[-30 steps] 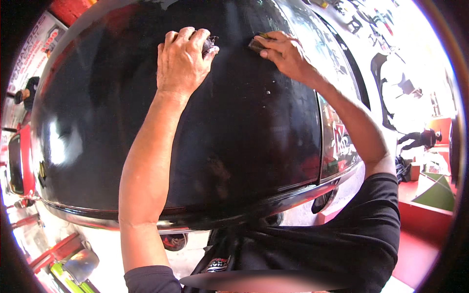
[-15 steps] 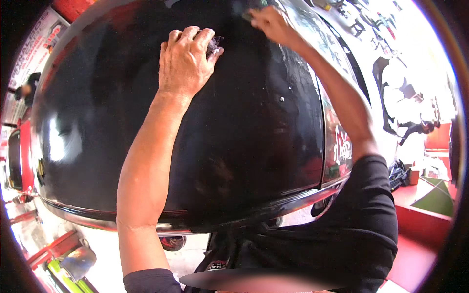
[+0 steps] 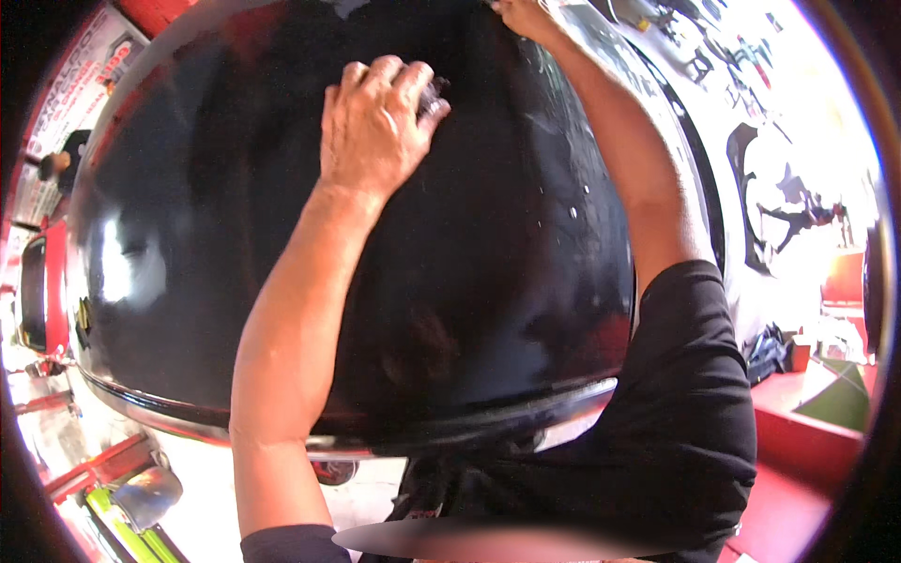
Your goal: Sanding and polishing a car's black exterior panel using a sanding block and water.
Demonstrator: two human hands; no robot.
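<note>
Glossy black curved panel (image 3: 526,310) fills most of the view; chrome-trimmed lower edge nearest the person, open black surface between the two arms. Left hand (image 3: 375,131) rests palm-down near the panel's upper middle, fingers (image 3: 413,80) curled over a small dark pad (image 3: 434,96). Right hand (image 3: 526,14) is at the far top edge, mostly cut off; cannot tell its grip. Versus half a second earlier: right hand has slid farther up; left hand unchanged.
</note>
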